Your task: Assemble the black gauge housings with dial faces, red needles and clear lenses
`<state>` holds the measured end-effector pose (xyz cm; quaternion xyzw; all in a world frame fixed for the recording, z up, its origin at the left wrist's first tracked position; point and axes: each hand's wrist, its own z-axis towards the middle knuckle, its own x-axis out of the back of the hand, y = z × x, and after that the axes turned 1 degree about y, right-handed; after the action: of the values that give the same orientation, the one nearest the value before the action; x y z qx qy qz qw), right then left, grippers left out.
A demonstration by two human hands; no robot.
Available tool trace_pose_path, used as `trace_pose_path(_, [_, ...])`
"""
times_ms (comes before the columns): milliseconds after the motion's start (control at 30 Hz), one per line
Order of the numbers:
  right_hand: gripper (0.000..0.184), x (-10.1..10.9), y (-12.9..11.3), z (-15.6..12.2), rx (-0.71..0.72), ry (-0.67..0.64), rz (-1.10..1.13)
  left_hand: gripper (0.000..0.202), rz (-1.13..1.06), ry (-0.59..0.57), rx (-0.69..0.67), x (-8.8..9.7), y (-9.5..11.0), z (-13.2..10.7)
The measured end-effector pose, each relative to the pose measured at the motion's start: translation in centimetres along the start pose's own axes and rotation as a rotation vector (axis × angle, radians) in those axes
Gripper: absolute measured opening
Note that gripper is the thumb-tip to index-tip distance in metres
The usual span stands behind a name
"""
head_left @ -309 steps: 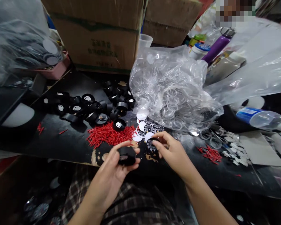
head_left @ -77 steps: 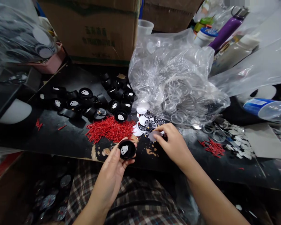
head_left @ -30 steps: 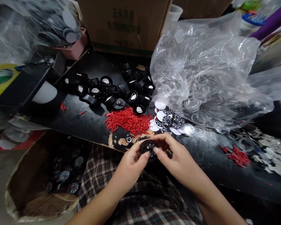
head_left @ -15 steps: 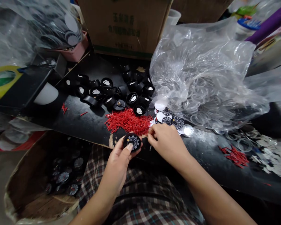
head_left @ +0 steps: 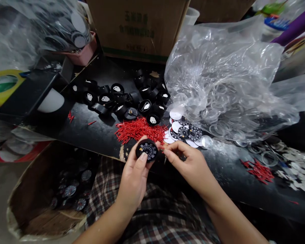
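My left hand (head_left: 136,171) holds a round black gauge (head_left: 149,151) by its rim, thumb lying across the dial. White markings and a small yellow mark show on its face. Just right of it, my right hand (head_left: 186,161) is closed in a pinch on a thin red pointer (head_left: 161,148), which is partly hidden by the fingertips. Behind both hands lies a heap of red pointers (head_left: 139,130). Printed dial discs (head_left: 184,131), some showing white backs, are spread to the right of that heap.
Several black gauge housings (head_left: 105,99) sit farther back. A clear plastic bag of transparent rings (head_left: 223,98) covers the right side, near a smaller red pile (head_left: 260,171) and pale flat pieces (head_left: 298,169). A bin (head_left: 15,203) with finished-looking gauges stands lower left; a cardboard box (head_left: 139,30) stands behind.
My right hand has opened out slightly from its curled pose, with a red pointer now showing at its fingertips. My left hand has brought the gauge slightly right and tilted it up.
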<state>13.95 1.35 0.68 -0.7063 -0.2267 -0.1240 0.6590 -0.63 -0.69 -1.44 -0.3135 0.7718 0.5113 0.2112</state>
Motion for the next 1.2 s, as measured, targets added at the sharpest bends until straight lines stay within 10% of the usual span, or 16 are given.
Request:
trace_pose_path(400, [0.013, 0.5, -0.5, -0.4, 0.378, 0.075, -0.362, 0.025, 0.091, 0.127, 0.047, -0.4, -0.2, 0.1])
trace_pose_path(1200, [0.012, 0.2, -1.4, -0.5, 0.143, 0.010, -0.190, 0.029, 0.342, -0.106, -0.005, -0.3, -1.3, 0.5])
